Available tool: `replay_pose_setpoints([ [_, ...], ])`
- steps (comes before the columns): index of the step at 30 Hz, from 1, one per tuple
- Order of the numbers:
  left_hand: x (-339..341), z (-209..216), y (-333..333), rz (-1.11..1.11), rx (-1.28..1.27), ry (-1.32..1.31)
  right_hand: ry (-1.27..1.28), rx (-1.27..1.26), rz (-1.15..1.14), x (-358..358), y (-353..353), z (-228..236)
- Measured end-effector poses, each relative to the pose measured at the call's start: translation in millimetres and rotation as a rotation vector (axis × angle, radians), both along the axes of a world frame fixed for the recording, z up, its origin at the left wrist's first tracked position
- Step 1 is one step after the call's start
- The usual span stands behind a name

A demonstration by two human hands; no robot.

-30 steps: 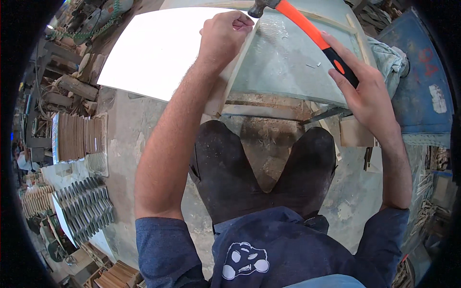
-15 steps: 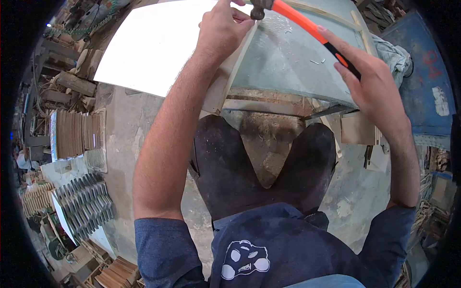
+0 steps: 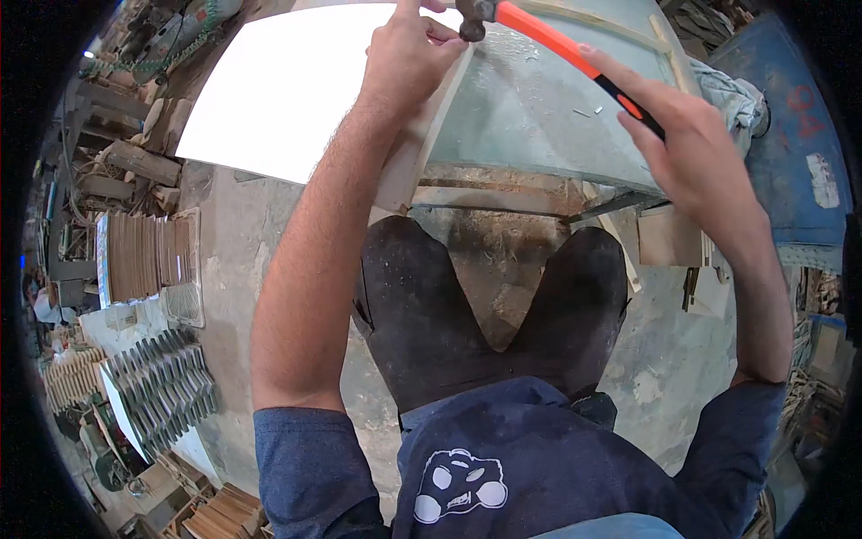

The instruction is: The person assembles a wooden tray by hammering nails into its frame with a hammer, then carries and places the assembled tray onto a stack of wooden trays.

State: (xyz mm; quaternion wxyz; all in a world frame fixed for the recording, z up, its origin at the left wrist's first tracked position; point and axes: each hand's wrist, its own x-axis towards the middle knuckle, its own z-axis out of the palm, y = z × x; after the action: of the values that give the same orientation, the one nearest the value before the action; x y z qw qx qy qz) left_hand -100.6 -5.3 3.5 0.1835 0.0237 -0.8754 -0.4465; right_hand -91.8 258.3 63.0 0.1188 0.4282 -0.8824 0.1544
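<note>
Head view: your right hand (image 3: pixel 696 148) is wrapped around the black grip of an orange-handled hammer (image 3: pixel 557 43), with the index finger along the handle. The hammer's dark head is just beside the fingertips of your left hand (image 3: pixel 411 52), near the top edge; I cannot tell whether they touch. Your left fingers are bent over a pale wooden strip (image 3: pixel 426 144); whether they pinch something I cannot tell. The strip runs between a bright white panel (image 3: pixel 278 99) and the glassy worktop (image 3: pixel 530 135), where two small pale slivers (image 3: pixel 582 113) lie. Right of you, a blue metal panel (image 3: pixel 790 198) bears red painted characters (image 3: pixel 805 111) and a scuffed white patch (image 3: pixel 821 179). Your navy shirt (image 3: pixel 575 467) carries a white, face-like print (image 3: pixel 461 485).
</note>
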Motion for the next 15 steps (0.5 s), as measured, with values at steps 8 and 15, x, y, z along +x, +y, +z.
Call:
replay_pose_setpoints([
  [8, -1.2, 2.2, -2.4, -0.036, 0.062, -0.13, -0.032, -0.002, -0.052, 5.9, 3.3, 8.3],
  [15, -1.3, -25.8, -29.8, -0.153, -0.458, -0.027, -0.065, 0.017, -0.079, 6.0, 3.8, 2.1],
])
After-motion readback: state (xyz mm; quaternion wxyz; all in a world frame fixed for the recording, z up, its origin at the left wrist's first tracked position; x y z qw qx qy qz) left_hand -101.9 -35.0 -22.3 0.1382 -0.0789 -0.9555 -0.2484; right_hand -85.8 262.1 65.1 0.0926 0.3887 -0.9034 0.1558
